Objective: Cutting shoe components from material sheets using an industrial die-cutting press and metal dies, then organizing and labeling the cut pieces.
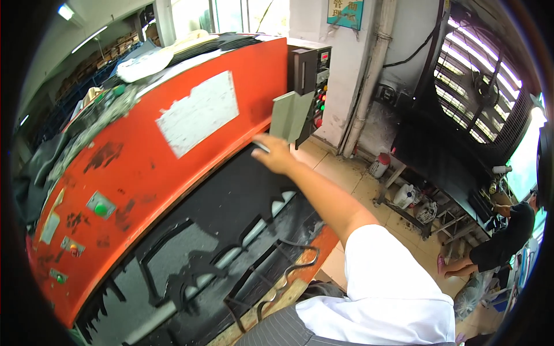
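Observation:
My right hand [276, 154] reaches across to the far right end of a large orange machine [190, 144]. Its thumb and fingers curl around a small pale-edged thing that I cannot make out. Under the machine's orange beam lies a black sheet [231, 184], just below that hand. Jagged black offcuts [196, 268] lie at its near edge, over a lighter bed. Closer to me, a bent metal strip frame [283, 282], like a cutting die, rests on the machine's front edge. My left hand is out of view.
A control box [320, 86] with coloured buttons stands at the machine's right end. Dark sheets and cloth [219, 43] are heaped on top. On the right, a black-topped table [438, 155] stands before a large fan [485, 86]; another person [505, 236] works at its end.

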